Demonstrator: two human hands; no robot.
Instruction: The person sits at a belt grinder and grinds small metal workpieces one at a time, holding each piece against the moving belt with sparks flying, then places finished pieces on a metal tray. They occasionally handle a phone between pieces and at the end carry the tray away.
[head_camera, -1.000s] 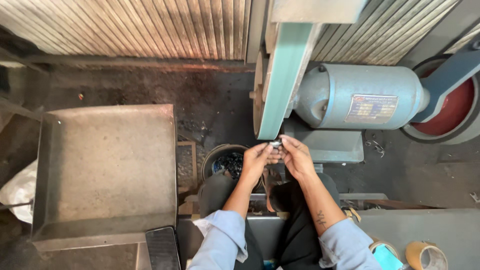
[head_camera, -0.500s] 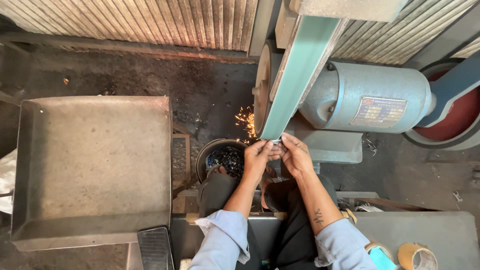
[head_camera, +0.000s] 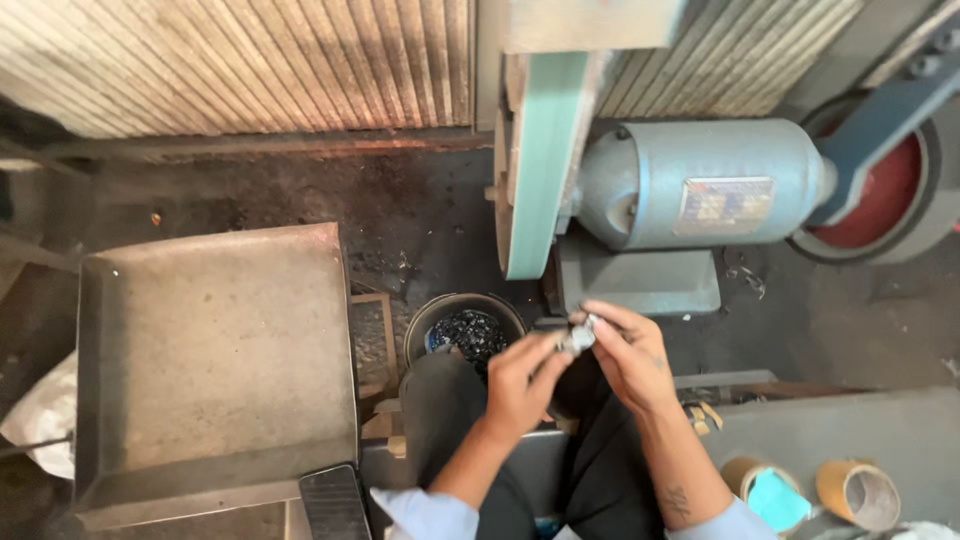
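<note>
Head view — both hands (head_camera: 575, 365) on metal piece (head_camera: 580, 337)

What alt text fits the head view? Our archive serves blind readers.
Two hands, left hand and right hand, pinch a small shiny metal piece just below a green sanding belt driven by a grey motor. A round bin and metal tray sit to the left.

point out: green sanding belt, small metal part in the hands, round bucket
green sanding belt (head_camera: 540, 160), head view, middle of the belt face
small metal part (head_camera: 580, 337), head view, shiny body between the fingertips
round bucket (head_camera: 420, 325), head view, left rim
</note>
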